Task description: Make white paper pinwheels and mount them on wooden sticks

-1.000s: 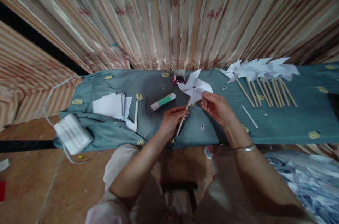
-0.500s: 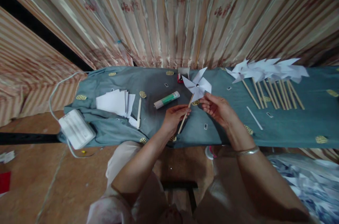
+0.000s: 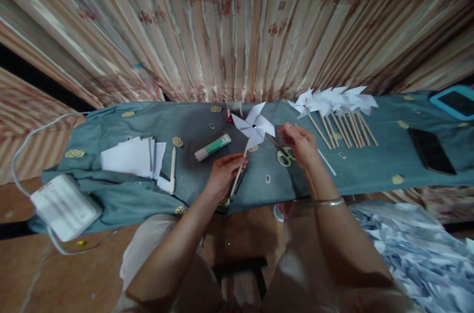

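Note:
A white paper pinwheel (image 3: 260,124) on a wooden stick, with a dark pin at its centre, stands tilted above the cloth. The fingers of my left hand (image 3: 224,171) are closed around its stick, below the blades. To the right of the pinwheel, my right hand (image 3: 301,144) is apart from it, its fingers loosely bent with nothing seen in them. Just beside that hand, a pair of scissors (image 3: 284,156) with pale green handles lies on the cloth. A glue stick (image 3: 213,147) and a small red-and-white box (image 3: 234,111) lie left of the pinwheel.
A grey-green cloth (image 3: 252,189) covers the narrow table. Several finished pinwheels (image 3: 336,101) lie at the back right, near a black phone (image 3: 432,151). At left are paper sheets (image 3: 129,156), a white pen (image 3: 173,171) and a white corded box (image 3: 66,208). A curtain (image 3: 237,31) hangs behind.
My right hand has let go of the pinwheel's blade and moved away to its right. My left hand still holds the stick. The view has turned right, showing the phone; the scissors have come into sight.

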Available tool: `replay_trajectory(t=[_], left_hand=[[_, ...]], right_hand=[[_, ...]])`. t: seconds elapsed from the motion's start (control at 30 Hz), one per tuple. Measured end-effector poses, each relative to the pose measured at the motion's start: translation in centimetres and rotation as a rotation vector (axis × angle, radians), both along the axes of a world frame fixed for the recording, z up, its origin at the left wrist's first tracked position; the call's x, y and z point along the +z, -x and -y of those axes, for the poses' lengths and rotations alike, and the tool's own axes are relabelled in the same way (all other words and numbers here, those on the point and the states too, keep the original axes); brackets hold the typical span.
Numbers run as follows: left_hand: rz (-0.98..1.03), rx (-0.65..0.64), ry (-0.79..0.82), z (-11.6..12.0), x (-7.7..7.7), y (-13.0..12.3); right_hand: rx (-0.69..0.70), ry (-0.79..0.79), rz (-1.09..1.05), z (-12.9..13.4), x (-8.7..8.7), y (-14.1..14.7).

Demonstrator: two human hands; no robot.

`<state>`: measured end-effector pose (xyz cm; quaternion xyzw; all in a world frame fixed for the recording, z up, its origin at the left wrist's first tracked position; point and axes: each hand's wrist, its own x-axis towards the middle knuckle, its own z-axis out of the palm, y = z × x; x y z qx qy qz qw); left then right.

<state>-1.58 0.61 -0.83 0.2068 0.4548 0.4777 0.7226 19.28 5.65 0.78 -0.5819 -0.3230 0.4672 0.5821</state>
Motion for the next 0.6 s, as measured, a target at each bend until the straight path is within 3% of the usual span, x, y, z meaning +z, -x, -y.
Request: replay_trajectory(t=[0.23,0.6], left_hand=[[0.001,-0.078,0.027,0.2,-0.3,-0.4],[-0.021,-0.078,0.018,0.2,-0.3,-0.5]], right_hand=[[0.197,0.059,-0.159,-0.5,0.2,0.6],[0.194,0.024,-0.207,-0.2,0.7,1.6]])
